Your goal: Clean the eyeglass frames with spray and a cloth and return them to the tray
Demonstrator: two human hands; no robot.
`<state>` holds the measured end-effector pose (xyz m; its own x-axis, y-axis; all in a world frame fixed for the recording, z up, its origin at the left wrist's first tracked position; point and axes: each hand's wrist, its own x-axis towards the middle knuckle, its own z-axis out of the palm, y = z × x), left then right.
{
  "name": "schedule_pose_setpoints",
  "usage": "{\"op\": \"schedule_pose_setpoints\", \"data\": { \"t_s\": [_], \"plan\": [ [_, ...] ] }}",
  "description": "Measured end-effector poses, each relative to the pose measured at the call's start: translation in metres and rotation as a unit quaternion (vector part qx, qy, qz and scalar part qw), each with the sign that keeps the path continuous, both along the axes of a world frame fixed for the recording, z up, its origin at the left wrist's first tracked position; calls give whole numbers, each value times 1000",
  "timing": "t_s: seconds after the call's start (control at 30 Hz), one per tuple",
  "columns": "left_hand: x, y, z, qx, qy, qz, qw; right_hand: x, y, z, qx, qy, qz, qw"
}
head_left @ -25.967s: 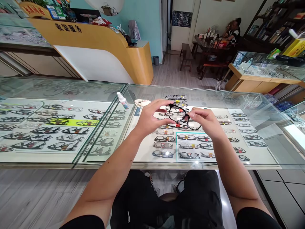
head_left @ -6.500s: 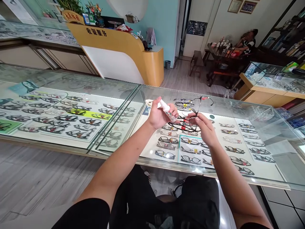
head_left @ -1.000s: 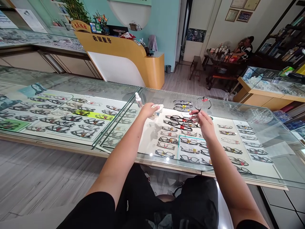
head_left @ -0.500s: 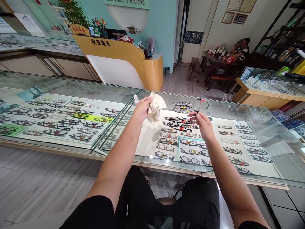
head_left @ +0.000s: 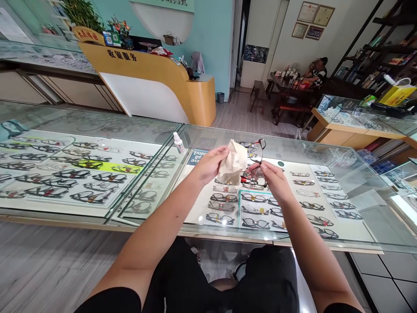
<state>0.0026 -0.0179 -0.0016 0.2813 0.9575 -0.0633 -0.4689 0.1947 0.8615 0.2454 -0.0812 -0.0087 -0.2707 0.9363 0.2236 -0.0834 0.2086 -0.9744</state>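
Note:
My left hand [head_left: 211, 166] is closed on a cream-coloured cloth [head_left: 233, 161], which hangs loosely from the fingers. My right hand [head_left: 273, 177] pinches a pair of eyeglasses [head_left: 256, 150] with a dark frame and a red part, raised above the glass counter. The cloth is right beside the glasses and partly overlaps them in view; whether they touch, I cannot tell. A small white spray bottle [head_left: 179, 142] stands upright on the counter, left of and beyond my left hand.
Under the glass counter top [head_left: 156, 217] lie rows of eyeglasses [head_left: 256, 223]. A wooden cash desk [head_left: 198, 98] stands beyond the counter. A person [head_left: 316, 73] sits at a dark table at the back right. Another display case [head_left: 352, 124] is at the right.
My left hand has moved right with the cloth, up to the glasses, uncovering the spray bottle. My right hand has come slightly left and lower with the glasses. The view has shifted a little.

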Motion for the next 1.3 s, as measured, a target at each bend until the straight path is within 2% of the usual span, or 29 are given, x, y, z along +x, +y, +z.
{"op": "schedule_pose_setpoints", "data": {
  "t_s": [0.13, 0.23, 0.47, 0.63, 0.8, 0.93, 1.1, 1.3],
  "plan": [
    [8, -12, -1, -20, 19, -6, 1000, -4, -4, 2, -5, -23, 18, 1000],
    [13, -20, 2, -5, 45, -30, 999, -8, -5, 2, -10, -33, 32, 999],
    [18, -29, 3, 61, 74, -143, 985, -11, -7, 3, -1, -37, 52, 998],
    [20, -32, 4, 83, 94, -139, 982, -12, -7, 4, -14, -44, 63, 997],
    [23, -35, 5, 101, 91, -150, 979, -11, -6, 0, -45, -17, 83, 995],
    [28, -38, 5, 100, 67, -137, 983, -13, -6, -3, -61, -9, 83, 995],
    [33, -41, 3, 102, 49, -136, 984, -17, -7, -4, -45, -18, 92, 995],
    [37, -40, -2, 98, 47, -94, 990, -18, -7, -7, -11, -64, 109, 992]
  ]
}}
